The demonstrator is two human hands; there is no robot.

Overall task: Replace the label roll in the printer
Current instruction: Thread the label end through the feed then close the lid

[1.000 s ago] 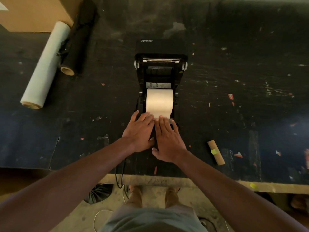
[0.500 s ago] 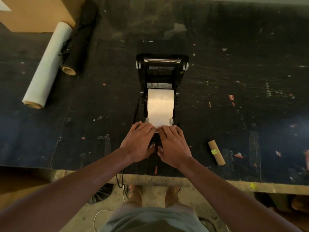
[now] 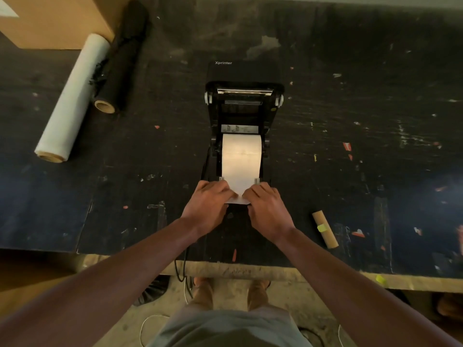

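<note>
A black label printer stands open in the middle of the dark table, its lid tilted back. A white label roll sits in its bay. The free end of the labels runs toward me over the front between two small guides. My left hand pinches the left corner of that free end. My right hand pinches the right corner. Both hands rest at the printer's front edge, and the fingertips hide part of the paper.
An empty cardboard core with a yellow sticker lies at the right near the table's front edge. A white film roll and a black roll lie at the far left by a cardboard box. A black cable hangs over the front edge.
Both hands slid back toward me from on top of the roll's front. The free end of the labels now sticks out past the guides between my fingers.
</note>
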